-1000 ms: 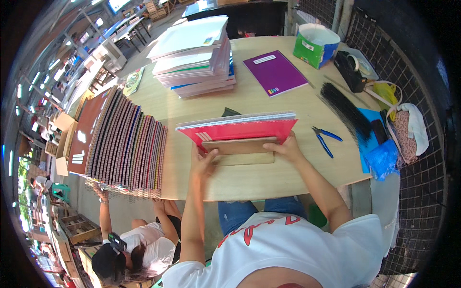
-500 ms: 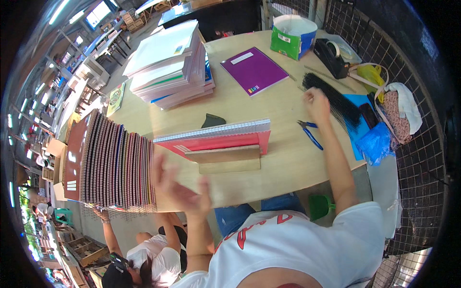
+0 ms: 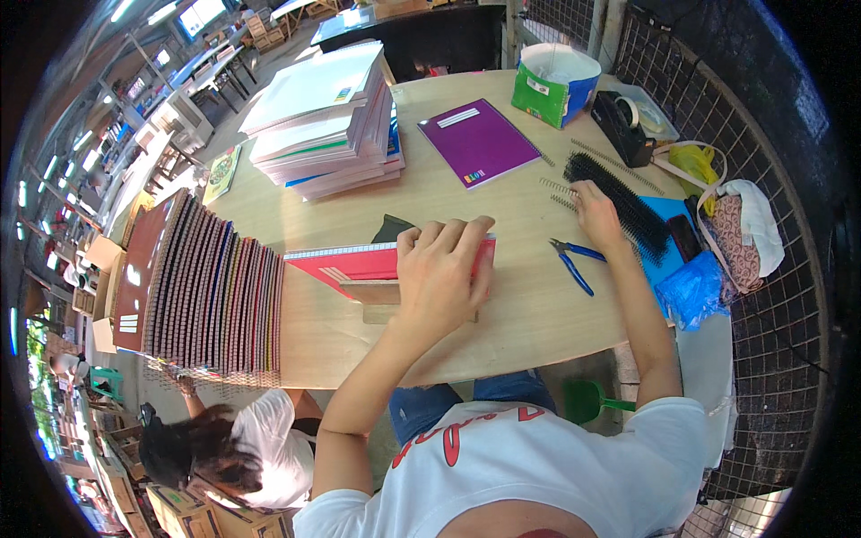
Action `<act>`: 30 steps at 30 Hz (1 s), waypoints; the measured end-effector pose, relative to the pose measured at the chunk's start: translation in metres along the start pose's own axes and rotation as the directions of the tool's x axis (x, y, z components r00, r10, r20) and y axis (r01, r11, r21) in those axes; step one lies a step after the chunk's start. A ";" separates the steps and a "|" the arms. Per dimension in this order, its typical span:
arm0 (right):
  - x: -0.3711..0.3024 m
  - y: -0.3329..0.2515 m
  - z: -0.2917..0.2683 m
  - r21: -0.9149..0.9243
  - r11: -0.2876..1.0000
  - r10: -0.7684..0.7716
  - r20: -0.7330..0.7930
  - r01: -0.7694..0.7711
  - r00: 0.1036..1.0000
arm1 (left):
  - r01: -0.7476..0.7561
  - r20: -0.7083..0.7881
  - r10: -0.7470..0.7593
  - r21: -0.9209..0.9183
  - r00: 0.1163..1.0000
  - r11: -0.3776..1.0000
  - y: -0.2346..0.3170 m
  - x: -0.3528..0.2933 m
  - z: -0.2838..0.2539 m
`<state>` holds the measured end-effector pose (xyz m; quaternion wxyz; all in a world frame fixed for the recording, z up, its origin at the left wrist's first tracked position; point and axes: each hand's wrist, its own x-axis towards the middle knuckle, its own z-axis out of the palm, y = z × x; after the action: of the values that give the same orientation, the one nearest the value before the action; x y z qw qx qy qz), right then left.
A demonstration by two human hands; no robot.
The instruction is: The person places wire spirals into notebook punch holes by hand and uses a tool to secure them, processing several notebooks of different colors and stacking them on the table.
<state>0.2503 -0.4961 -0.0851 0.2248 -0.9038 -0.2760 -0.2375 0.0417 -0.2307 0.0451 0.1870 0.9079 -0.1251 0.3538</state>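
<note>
A red notebook (image 3: pixel 359 266) stands on its edge in a brown cardboard holder (image 3: pixel 380 314) at the table's front. My left hand (image 3: pixel 444 269) is closed over its upper right part, thumb on one side and fingers across the top edge. My right hand (image 3: pixel 599 215) is pinched at the left side of a pile of black spiral binding wires (image 3: pixel 623 206). Short lengths of spiral wire (image 3: pixel 558 186) stick out to the left from its fingertips. Nearby lie blue-handled cutting pliers (image 3: pixel 574 264), jaws pointing away. A dark wedge-shaped piece (image 3: pixel 393 228) sits behind the notebook.
Spiral-bound notebooks (image 3: pixel 215 278) form a long stack at left; unbound books (image 3: pixel 323 125) are piled behind. A purple notebook (image 3: pixel 480 143) lies flat. Farther right are a green-and-blue container (image 3: pixel 556 85), a tape dispenser (image 3: pixel 621 125) and a blue plastic bag (image 3: pixel 691 291). A co-worker (image 3: pixel 260 448) is at lower left.
My left hand has moved from beside the notebook stack, up and right onto the red notebook. My right hand has shifted slightly; wire lengths now show at its fingertips. The co-worker's head has moved.
</note>
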 end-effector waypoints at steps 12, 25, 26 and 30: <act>0.003 -0.142 -0.088 0.567 0.820 -0.158 0.104 0.072 0.982 | 0.112 -0.034 -0.122 -0.215 0.992 0.970 -0.003 0.000 -0.003; -0.013 -0.183 -0.106 0.724 0.645 -0.382 0.027 0.245 0.924 | -0.098 -0.130 0.085 -0.096 0.988 0.991 0.000 -0.055 -0.010; -0.013 -0.184 -0.109 0.724 0.646 -0.383 0.033 0.242 0.923 | -0.115 -0.141 0.103 -0.081 0.985 0.990 0.000 -0.058 -0.010; -0.013 -0.188 -0.111 0.727 0.628 -0.474 0.075 0.277 0.877 | -0.159 -0.162 0.148 -0.057 0.976 0.986 -0.005 -0.071 -0.006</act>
<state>0.0930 -0.4205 0.0471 0.4548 -0.6952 -0.5554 -0.0372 -0.0111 -0.2172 -0.0006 0.1997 0.8578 -0.1919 0.4330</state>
